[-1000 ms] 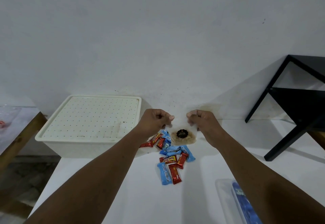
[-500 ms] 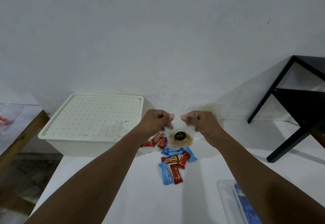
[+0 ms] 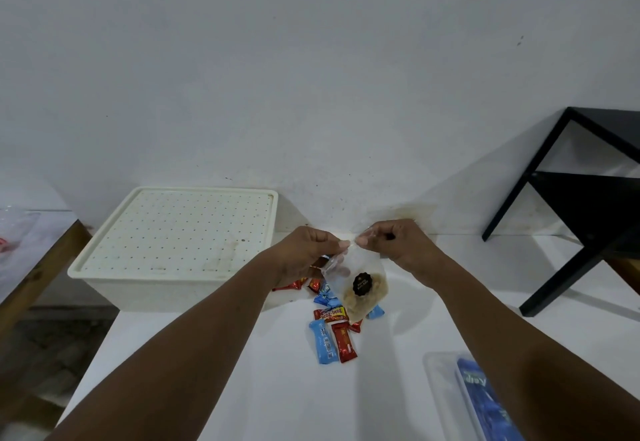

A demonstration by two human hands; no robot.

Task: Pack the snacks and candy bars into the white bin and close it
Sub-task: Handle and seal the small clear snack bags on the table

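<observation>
Lifted off the white desk (image 3: pixel 374 392), the clear black-labelled plastic snack bag (image 3: pixel 360 288) hangs pinched between left hand (image 3: pixel 304 253) and right hand (image 3: pixel 401 246) fingers, above the red and blue candy bars (image 3: pixel 332 335); the white lidded plastic bin (image 3: pixel 156 288) is unopened (packing barely begun, I'd say).

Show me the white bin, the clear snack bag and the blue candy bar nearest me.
white bin (image 3: pixel 180 229), head view, middle of its dotted lid
clear snack bag (image 3: pixel 362 284), head view, on its black label
blue candy bar (image 3: pixel 323 343), head view, middle of its wrapper
</observation>
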